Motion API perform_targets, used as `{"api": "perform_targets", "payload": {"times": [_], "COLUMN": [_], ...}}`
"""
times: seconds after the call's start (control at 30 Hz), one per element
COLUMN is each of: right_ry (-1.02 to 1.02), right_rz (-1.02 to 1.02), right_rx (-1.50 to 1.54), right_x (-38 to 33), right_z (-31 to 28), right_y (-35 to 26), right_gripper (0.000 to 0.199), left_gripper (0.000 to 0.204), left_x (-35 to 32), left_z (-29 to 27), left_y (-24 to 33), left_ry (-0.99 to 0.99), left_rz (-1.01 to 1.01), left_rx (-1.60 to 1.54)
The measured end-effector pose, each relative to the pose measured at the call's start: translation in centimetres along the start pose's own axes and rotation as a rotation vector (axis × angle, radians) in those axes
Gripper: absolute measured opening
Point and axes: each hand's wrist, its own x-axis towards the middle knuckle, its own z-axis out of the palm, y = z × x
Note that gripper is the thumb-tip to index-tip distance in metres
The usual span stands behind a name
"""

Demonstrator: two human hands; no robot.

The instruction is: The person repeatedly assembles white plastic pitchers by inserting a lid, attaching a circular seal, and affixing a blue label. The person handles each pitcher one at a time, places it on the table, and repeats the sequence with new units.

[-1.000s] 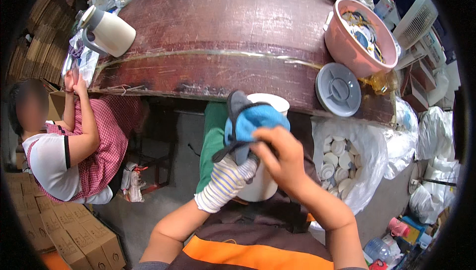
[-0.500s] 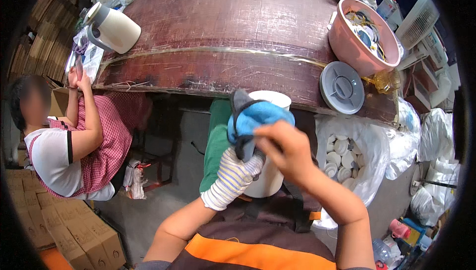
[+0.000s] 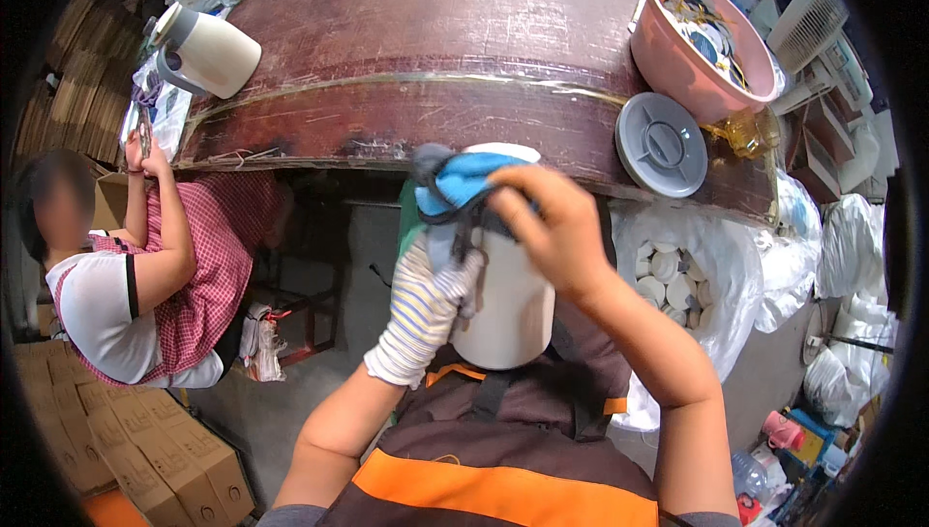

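Note:
A white jug (image 3: 513, 309) with a grey handle stands upright in front of my apron, just short of the table edge. My left hand (image 3: 421, 295), in a striped knit glove, is closed around the jug's grey handle. Bare and bent over the jug's top, my right hand (image 3: 556, 227) grips a blue cloth (image 3: 469, 183) with a dark edge. The cloth is bunched over the rim and the upper end of the handle, hiding most of the grey spout part.
On the brown table (image 3: 416, 33) are another white jug (image 3: 221, 55), a grey round lid (image 3: 662, 145) and a pink basin (image 3: 697, 53) of small parts. A plastic bag (image 3: 731, 280) holds white discs at right. A co-worker (image 3: 145, 285) sits at left, near stacked cartons (image 3: 164, 464).
Both hands, the jug and the cloth have shifted a little to the left and up in view. The cloth has moved across the jug's top towards the handle side.

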Motion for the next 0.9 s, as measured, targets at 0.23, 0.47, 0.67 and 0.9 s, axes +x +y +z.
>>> {"api": "perform_targets", "payload": {"times": [0.23, 0.47, 0.67, 0.9], "right_ry": [0.437, 0.067, -0.168, -0.299], "right_rz": [0.600, 0.482, 0.326, 0.624], "right_rx": [0.404, 0.039, 0.239, 0.716], "right_x": [-2.6, -11.5, -12.1, -15.1], "right_z": [-7.0, -7.4, -7.0, -3.4], "right_y": [1.7, 1.5, -0.5, 1.3], "right_gripper": [0.021, 0.016, 0.017, 0.023], "left_gripper": [0.018, 0.019, 0.018, 0.017], "left_x": [-0.2, 0.0, -0.2, -0.3], "left_z": [-1.7, -1.4, -0.3, 0.4], "left_y": [4.5, 5.3, 5.3, 3.0], "left_ry": [0.118, 0.091, 0.089, -0.021], "left_rz": [0.140, 0.159, 0.118, -0.097], "left_rx": [-0.261, -0.338, -0.369, -0.544]}}
